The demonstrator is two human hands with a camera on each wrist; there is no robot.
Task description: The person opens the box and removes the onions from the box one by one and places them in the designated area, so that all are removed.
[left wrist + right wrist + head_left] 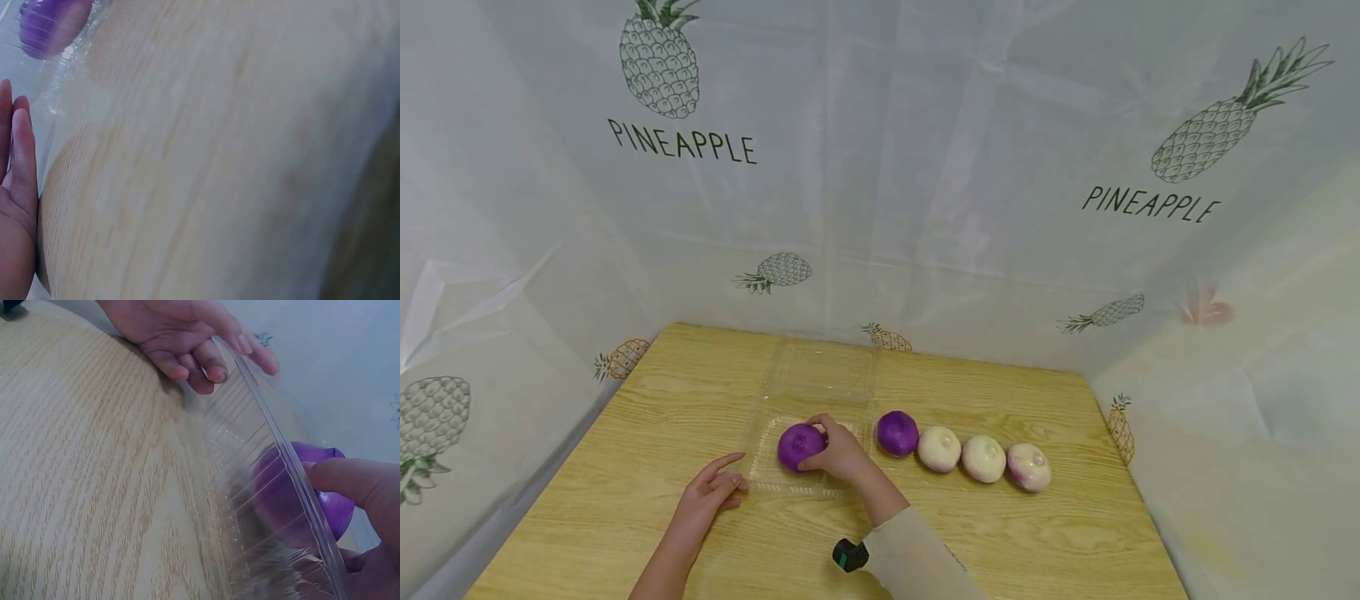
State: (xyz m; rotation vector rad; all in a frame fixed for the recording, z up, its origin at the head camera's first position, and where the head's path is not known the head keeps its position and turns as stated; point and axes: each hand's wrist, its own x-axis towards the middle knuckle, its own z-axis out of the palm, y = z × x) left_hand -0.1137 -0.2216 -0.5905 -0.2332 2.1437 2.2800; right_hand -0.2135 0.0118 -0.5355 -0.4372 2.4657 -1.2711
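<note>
A clear plastic clamshell container (pixel 764 433) lies opened on the wooden table, its lid (pixel 823 369) folded back toward the wall. Inside its left part, my right hand (pixel 846 458) grips a round, glossy purple onion (pixel 797 447), thumb on the near side and fingers on the far side. The right wrist view shows that onion (pixel 281 494) through the ribbed clear wall (pixel 253 419). At the container's left front corner, my left hand (pixel 706 493) has loosely bent fingers by the rim and holds nothing; whether they touch the rim is unclear.
Right of the container stands a row: another purple onion (pixel 897 433), then whitish onions (pixel 939 449) tinged purple, the last one (pixel 1028 467) farthest right. Pineapple-printed sheeting (pixel 910 183) hangs behind and beside the wooden table (pixel 1000 542).
</note>
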